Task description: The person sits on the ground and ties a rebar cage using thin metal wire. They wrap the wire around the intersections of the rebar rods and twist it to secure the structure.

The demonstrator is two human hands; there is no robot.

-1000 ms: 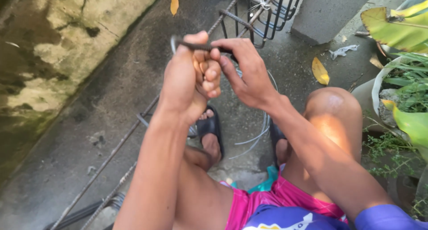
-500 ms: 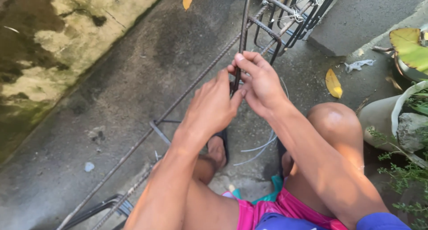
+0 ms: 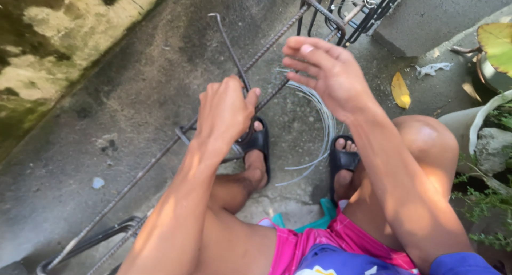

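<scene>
At 10 o'clock lies a mossy concrete wall (image 3: 48, 46). A long ribbed rebar (image 3: 160, 155) runs from 7 o'clock up to 1 o'clock across the wet pavement (image 3: 133, 83). My left hand (image 3: 226, 112), at centre, has its fingers curled tight around a bent steel stirrup rod (image 3: 226, 43), whose hooked end points to 11 o'clock. A coil of tie wire (image 3: 320, 120) lies just beside my sandalled feet. My right hand (image 3: 325, 75), at 1 o'clock, hangs with fingers spread wide, holding nothing. At 2 o'clock lies a yellow leaf (image 3: 400, 91).
</scene>
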